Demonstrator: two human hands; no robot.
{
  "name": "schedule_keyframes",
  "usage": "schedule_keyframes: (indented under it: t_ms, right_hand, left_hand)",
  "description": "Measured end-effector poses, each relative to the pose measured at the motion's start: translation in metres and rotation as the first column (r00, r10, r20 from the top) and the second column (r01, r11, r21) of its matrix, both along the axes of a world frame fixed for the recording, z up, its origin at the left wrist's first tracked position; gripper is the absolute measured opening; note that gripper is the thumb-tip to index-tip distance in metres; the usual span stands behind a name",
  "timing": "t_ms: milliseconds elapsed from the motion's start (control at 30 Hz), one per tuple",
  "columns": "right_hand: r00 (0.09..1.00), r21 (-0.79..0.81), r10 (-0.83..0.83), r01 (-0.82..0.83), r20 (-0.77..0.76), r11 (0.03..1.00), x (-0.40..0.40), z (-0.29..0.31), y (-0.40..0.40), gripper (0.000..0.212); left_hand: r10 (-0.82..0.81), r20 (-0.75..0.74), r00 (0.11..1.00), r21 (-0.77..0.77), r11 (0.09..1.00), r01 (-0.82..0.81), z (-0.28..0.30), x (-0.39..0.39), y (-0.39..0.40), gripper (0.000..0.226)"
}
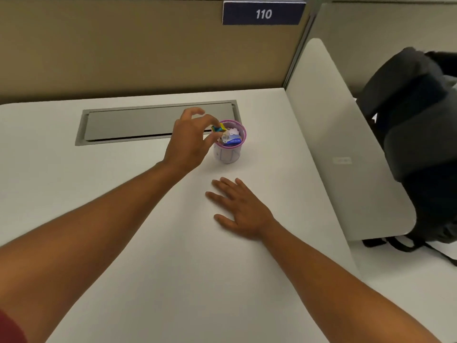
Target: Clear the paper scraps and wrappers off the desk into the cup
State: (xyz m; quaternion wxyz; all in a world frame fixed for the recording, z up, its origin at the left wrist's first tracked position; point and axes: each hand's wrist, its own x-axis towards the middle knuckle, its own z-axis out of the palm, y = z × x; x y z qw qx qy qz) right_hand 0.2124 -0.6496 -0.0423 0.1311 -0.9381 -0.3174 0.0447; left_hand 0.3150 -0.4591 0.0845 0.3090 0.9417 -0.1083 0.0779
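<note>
A small white paper cup with a pink rim stands upright on the white desk, a little right of centre. Inside it lie white paper scraps and a blue wrapper. My left hand reaches to the cup's left rim and pinches a blue and yellow wrapper between thumb and fingertips, right over the rim. My right hand lies flat on the desk in front of the cup, palm down, fingers spread, holding nothing.
A grey cable hatch is set into the desk behind my left hand. A beige partition carries a sign reading 110. A white side divider bounds the desk on the right, with a dark backpack beyond it.
</note>
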Motion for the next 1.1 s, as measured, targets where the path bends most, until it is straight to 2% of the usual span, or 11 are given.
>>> schedule_keyframes:
  t_ms: [200, 333, 467, 600, 767, 967, 1100]
  right_hand:
    - [1.0, 0.018, -0.004, 0.004, 0.001, 1.0, 0.002, -0.003, -0.001, 0.06]
    - [1.0, 0.032, -0.002, 0.002, 0.005, 0.999, 0.002, -0.004, -0.002, 0.06]
    - [1.0, 0.033, 0.003, -0.003, 0.015, 0.999, 0.003, -0.005, -0.002, 0.059]
    - [1.0, 0.036, 0.002, -0.003, 0.016, 0.999, 0.003, -0.007, -0.003, 0.059]
    - [1.0, 0.037, 0.013, -0.013, 0.007, 0.999, 0.004, -0.006, -0.003, 0.059]
    - [1.0, -0.001, 0.024, -0.024, -0.003, 1.0, 0.005, -0.002, -0.002, 0.059]
    - [1.0, -0.032, 0.023, -0.023, 0.001, 0.999, 0.002, 0.0, -0.001, 0.054]
  left_hand:
    - [-0.027, -0.058, 0.998, 0.026, 0.999, 0.028, -0.011, 0.025, -0.021, 0.021]
    - [-0.163, -0.021, 0.986, 0.169, 0.972, 0.165, -0.014, 0.032, -0.02, 0.027]
    - [-0.131, 0.095, 0.987, 0.233, 0.967, 0.106, -0.018, 0.032, -0.016, 0.025]
    - [-0.188, 0.042, 0.981, 0.349, 0.923, 0.162, -0.023, 0.033, -0.015, 0.033]
    - [-0.213, -0.04, 0.976, 0.357, 0.909, 0.213, -0.031, 0.033, -0.014, 0.046]
    - [-0.209, 0.091, 0.974, 0.299, 0.938, 0.174, -0.022, 0.016, -0.003, 0.037]
    - [-0.253, 0.179, 0.951, 0.318, 0.93, 0.187, -0.016, -0.012, 0.012, 0.044]
